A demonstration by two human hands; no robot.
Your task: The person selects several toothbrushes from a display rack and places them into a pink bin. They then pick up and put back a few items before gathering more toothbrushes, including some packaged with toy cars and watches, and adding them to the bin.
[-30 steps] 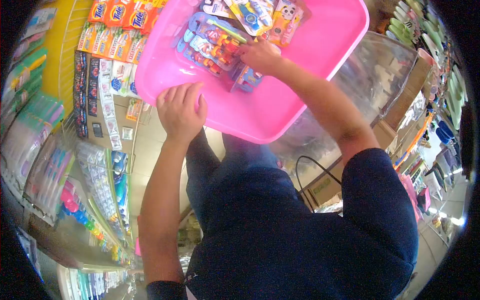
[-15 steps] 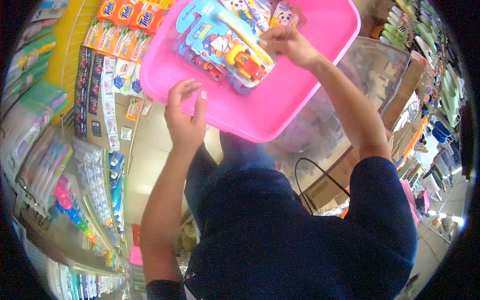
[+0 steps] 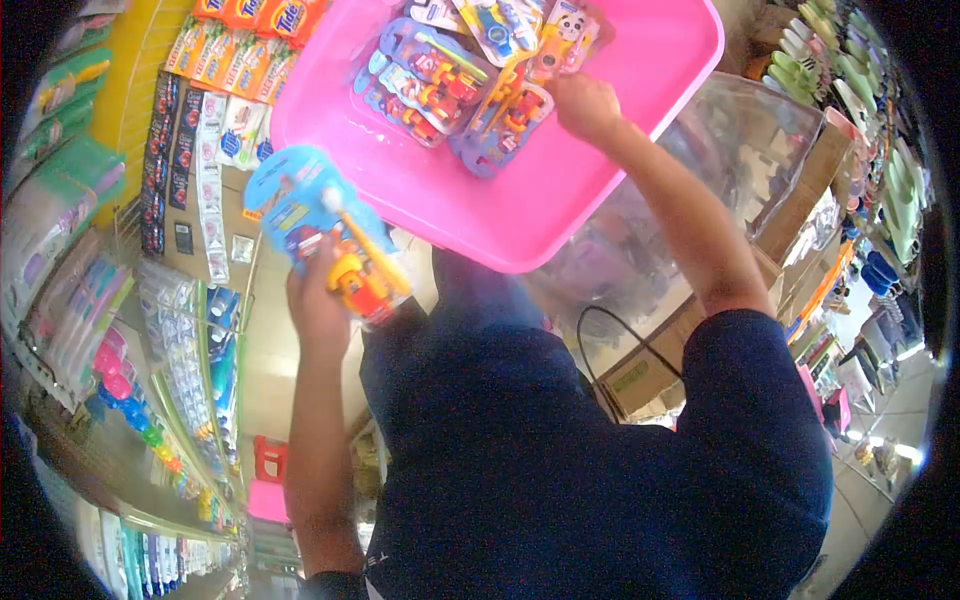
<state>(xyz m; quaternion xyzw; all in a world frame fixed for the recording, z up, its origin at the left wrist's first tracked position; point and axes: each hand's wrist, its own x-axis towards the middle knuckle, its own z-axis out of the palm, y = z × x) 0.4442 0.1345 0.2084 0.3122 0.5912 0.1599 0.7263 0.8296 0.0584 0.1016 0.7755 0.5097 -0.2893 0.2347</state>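
Observation:
My left hand (image 3: 320,305) is closed on a blue-backed toothbrush pack (image 3: 290,205), which hangs tilted outside the near left rim of the pink plastic basin (image 3: 520,225). The pack shows a yellow toothbrush and a yellow-and-red toy vehicle under clear plastic. Inside the basin, my right hand (image 3: 590,110) has its fingers curled against the right edge of another toothbrush pack (image 3: 505,120); its fingertips are partly hidden. Similar blue packs (image 3: 425,85) lie overlapped to the left. Behind them are a pack with a blue watch-like toy (image 3: 490,30) and a panda-printed pack (image 3: 565,40).
On the left, a shelf holds orange Tide packets (image 3: 255,15), sachet strips (image 3: 210,180) and packaged toothbrushes (image 3: 90,300). A large clear plastic bag (image 3: 720,150) and cardboard boxes (image 3: 640,385) stand at right. Green slippers (image 3: 900,190) hang at far right.
The top toothbrush pack has passed from my right hand to my left and moved out of the basin, down and left. My right hand has shifted slightly down to another pack.

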